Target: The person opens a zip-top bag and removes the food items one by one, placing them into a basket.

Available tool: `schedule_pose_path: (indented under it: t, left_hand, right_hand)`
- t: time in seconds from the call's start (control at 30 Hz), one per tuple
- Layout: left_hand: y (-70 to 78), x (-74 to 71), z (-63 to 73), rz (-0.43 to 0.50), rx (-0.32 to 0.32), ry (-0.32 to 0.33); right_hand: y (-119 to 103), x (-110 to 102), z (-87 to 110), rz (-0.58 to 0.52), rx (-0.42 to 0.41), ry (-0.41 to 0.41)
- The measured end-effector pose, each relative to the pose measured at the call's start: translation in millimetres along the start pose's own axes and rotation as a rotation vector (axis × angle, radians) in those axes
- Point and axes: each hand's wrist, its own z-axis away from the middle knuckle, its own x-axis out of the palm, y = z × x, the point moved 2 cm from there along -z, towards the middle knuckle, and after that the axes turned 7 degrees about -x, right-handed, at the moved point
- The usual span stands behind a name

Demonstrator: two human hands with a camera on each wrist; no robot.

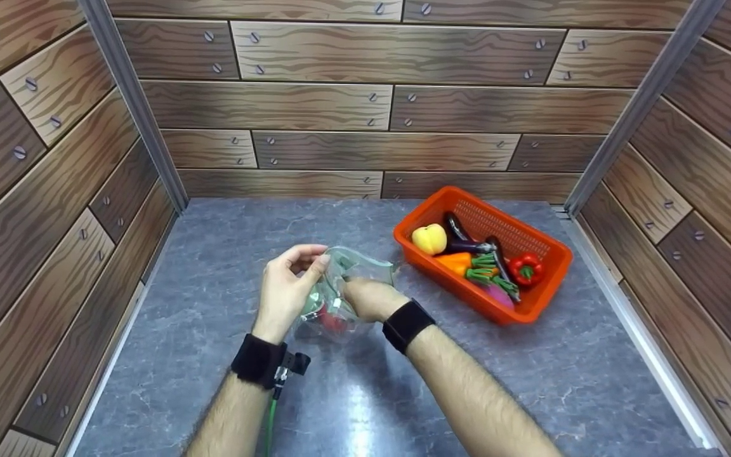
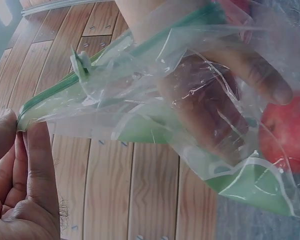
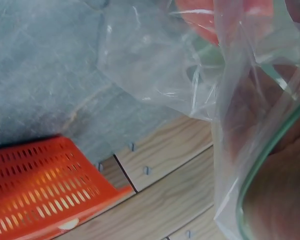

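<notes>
A clear zip bag point(image 1: 364, 270) with green printing and a green zip edge hangs over the middle of the table. My left hand point(image 1: 284, 289) pinches one end of its mouth between thumb and fingers, as the left wrist view shows. Through that mouth reaches my right hand point(image 1: 368, 298), its fingers point(image 2: 205, 110) inside the bag behind the film. A red round fruit point(image 2: 285, 132) lies in the bag beside the right hand's fingertips, which point down and stand apart. More red shows through the film higher up in the left wrist view.
An orange plastic basket point(image 1: 546, 289) stands at the right rear. In it are a yellow fruit point(image 1: 429, 239), dark eggplants point(image 1: 467, 246), orange carrots point(image 1: 454, 261) with green tops, a red bell pepper point(image 1: 526, 268) and a purple item point(image 1: 499, 295). Wood-patterned walls point(image 1: 315, 105) enclose the grey table.
</notes>
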Motion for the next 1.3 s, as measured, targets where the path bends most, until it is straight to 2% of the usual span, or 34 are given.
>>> schedule_pose_path:
  t: [0.17, 0.23, 0.27, 0.33, 0.47, 0.53, 0.57, 0.63, 0.67, 0.77, 0.8, 0.87, 0.9, 1.07, 1.3]
  left_hand:
    - [-8.4, 2.6, 1.1, -0.03, -0.027, -0.012]
    - [-11.7, 3.3, 1.5, -0.033, -0.039, -0.019]
    - [-13.2, 3.6, 1.6, -0.037, -0.041, -0.021]
    - [-15.9, 4.1, 1.8, -0.047, -0.045, -0.024]
    - [-19.3, 5.6, 2.0, -0.063, -0.051, -0.029]
    - [-21.2, 6.8, 2.4, -0.072, -0.053, -0.033]
    - [-22.1, 7.3, 2.6, -0.073, -0.057, -0.036]
    - [-24.6, 8.5, 3.1, -0.078, -0.063, -0.042]
    - [-25.6, 8.9, 3.5, -0.079, -0.066, -0.044]
    - [-27.4, 9.6, 4.5, -0.077, -0.077, -0.047]
    - [-27.8, 9.8, 4.8, -0.079, -0.075, -0.047]
    - [-27.5, 9.3, 5.0, -0.081, -0.073, -0.047]
    - [-27.4, 9.2, 5.1, -0.081, -0.073, -0.046]
    - [-26.2, 9.0, 5.4, -0.074, -0.068, -0.043]
    - [-19.3, 8.2, 5.8, -0.034, -0.054, -0.027]
  right_hand:
    - [42.5, 50.4, -16.6, 0.04, 0.0, -0.009]
    - [47.1, 58.7, -18.0, 0.05, 0.019, -0.009]
    - [49.6, 61.9, -17.7, 0.061, 0.006, 0.017]
    - [42.4, 56.5, -13.4, 0.053, 0.015, 0.033]
    - [10.7, 32.0, 1.5, 0.019, 0.036, 0.045]
    - [-0.3, 24.8, 6.4, 0.008, 0.065, 0.025]
    - [8.3, 34.4, 5.4, 0.03, 0.049, 0.048]
    - [10.5, 38.7, 5.6, 0.039, 0.06, 0.05]
    - [22.4, 50.8, 1.9, 0.061, 0.044, 0.073]
    - [24.3, 53.3, 2.1, 0.075, 0.075, 0.071]
    - [13.9, 44.2, 4.8, 0.08, 0.098, 0.051]
    - [11.5, 42.0, 6.2, 0.112, 0.099, 0.063]
    - [0.5, 31.4, 10.2, 0.111, 0.12, 0.043]
    - [-0.1, 24.6, 14.4, 0.123, 0.099, 0.086]
    - [-6.0, -3.2, 20.8, 0.112, 0.042, 0.141]
